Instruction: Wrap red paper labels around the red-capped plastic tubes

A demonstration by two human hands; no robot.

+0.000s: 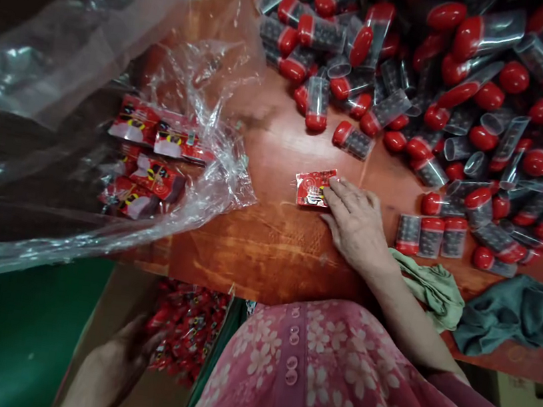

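My right hand (356, 225) is at the middle of the wooden table, its fingers over the right end of a small red printed packet (310, 187). The thumb lies by the packet's lower edge, and the packet rests flat on the tabletop. Below the table's edge, my left hand (122, 351) is beside a heap of red packets (190, 330) in a cardboard box (95, 327). Motion smears its fingers, so I cannot make out whether they hold anything. Several similar red packets (156, 177) lie in a large clear plastic bag (214, 182) on the left.
A big pile of clear cylinders with red caps (369, 42) covers the back and right of the table (265, 250). Three cylinders (431, 237) stand in a row near its front. A light green cloth (434, 290) and a dark green cloth (513, 315) lie at the front right.
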